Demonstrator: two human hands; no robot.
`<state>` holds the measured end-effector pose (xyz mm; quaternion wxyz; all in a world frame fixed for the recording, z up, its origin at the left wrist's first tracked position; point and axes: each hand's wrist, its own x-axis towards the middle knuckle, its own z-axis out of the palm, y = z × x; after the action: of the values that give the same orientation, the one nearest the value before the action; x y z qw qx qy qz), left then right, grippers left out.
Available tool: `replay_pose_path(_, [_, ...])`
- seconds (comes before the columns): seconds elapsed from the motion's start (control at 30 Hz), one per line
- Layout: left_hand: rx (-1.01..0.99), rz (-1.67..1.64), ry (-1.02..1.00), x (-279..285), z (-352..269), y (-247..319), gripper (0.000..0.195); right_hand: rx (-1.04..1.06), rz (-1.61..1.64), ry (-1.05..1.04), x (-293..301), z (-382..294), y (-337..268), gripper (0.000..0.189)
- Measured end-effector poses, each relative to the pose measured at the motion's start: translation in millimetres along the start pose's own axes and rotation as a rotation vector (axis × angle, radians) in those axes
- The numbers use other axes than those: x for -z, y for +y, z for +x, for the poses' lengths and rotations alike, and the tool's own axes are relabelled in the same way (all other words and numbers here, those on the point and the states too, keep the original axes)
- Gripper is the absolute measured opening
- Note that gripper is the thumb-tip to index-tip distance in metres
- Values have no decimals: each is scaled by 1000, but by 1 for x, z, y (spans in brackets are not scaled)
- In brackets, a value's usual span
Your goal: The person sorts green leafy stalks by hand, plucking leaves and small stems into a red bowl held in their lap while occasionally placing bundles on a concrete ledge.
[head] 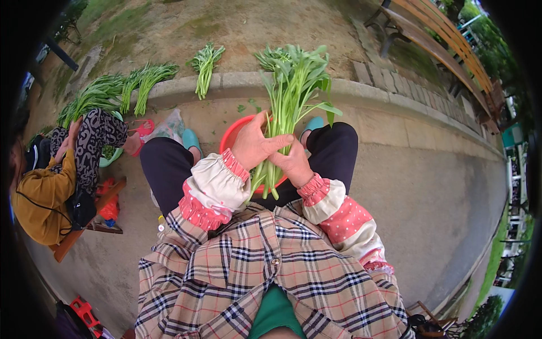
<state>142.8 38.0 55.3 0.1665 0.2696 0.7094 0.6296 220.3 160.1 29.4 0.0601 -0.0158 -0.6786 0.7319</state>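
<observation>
Between my two hands is a bunch of leafy green vegetable stalks [283, 106], like water spinach, its leaves pointing away from me and the cut ends toward my lap. My left hand [254, 144] wraps the stalks from the left, thumb laid across them. From the right, my right hand [295, 164] grips the same bunch lower down. Beneath the hands, between my knees, stands a red plastic basin [232, 132]; the hands and stalks hide most of its inside. Red-and-white sleeve covers are on both forearms.
More bunches of greens lie along the stone curb [242, 82], including a small bunch [206, 68] and larger ones [152, 84] farther left. A seated person [46, 199] at left handles greens. A plastic bag [169, 126] lies by my left foot. A wooden bench [440, 46] stands far right.
</observation>
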Motion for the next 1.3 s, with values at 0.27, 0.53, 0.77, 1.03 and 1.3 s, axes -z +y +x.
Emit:
replay_pose_path(0.27, [246,-859,-155,14,4,-24,42,0,-137,-185,6,0,-14,72])
replay_pose_path(0.53, [207,-1181,-333,41,1,-29,39,-68,181,-339,5,-1,-19,55])
replay_pose_path(0.77, [165,-1184,-75,56,-1,-42,28,-89,56,-164,13,-1,-9,37])
replay_pose_path(1.03, [74,-816,50,57,0,-25,26,76,-326,-182,0,5,-24,21])
replay_pose_path(1.3, [127,-940,91,61,-4,-13,24,-20,-116,-128,-5,6,-23,11])
